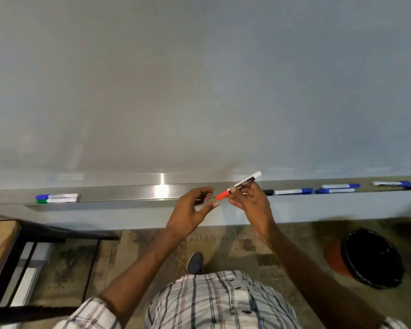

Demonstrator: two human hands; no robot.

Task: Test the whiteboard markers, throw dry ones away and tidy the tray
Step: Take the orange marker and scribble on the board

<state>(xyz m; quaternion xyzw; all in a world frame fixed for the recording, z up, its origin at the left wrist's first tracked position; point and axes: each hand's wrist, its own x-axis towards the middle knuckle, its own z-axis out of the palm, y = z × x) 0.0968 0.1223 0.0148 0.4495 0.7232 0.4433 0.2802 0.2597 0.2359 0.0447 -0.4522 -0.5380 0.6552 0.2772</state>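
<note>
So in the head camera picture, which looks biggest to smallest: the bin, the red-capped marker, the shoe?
1. Black-lined bin, clearly largest.
2 and 3. Red-capped marker and dark shoe: look about alike; the marker is nearer the camera and the shoe partly hidden, so no ranking.

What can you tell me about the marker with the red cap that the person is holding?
The red-capped marker has a white barrel with a dark label band and looks like plastic. Its cap is on. It tilts, cap low and toward the left, white end up against the whiteboard. The right hand pinches it mid-barrel, above the tray. The open left hand nears the cap without touching.
</note>
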